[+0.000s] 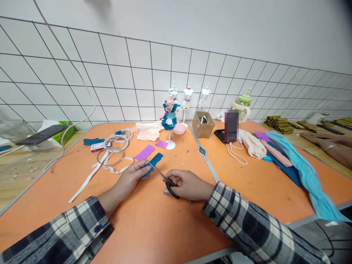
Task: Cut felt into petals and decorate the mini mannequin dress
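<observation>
Orange tabletop (132,227), tiled wall (115,79) behind. Blue strip (156,159) in front of dressed mini mannequin (169,120), pinched in left hand (134,174); right hand (189,185) grips scissors (172,189). Strip probably light, soft, easily torn; best pinched flat along one edge.

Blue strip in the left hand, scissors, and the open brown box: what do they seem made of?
Blue strip: probably crepe paper or thin cloth; it looks matte and flexible, but the weave or grain is too small to tell.
Scissors: likely metal blades, thin and silvery grey; black handles, perhaps plastic.
Box: likely plain cardboard, dull tan with flat, thin walls.
</observation>
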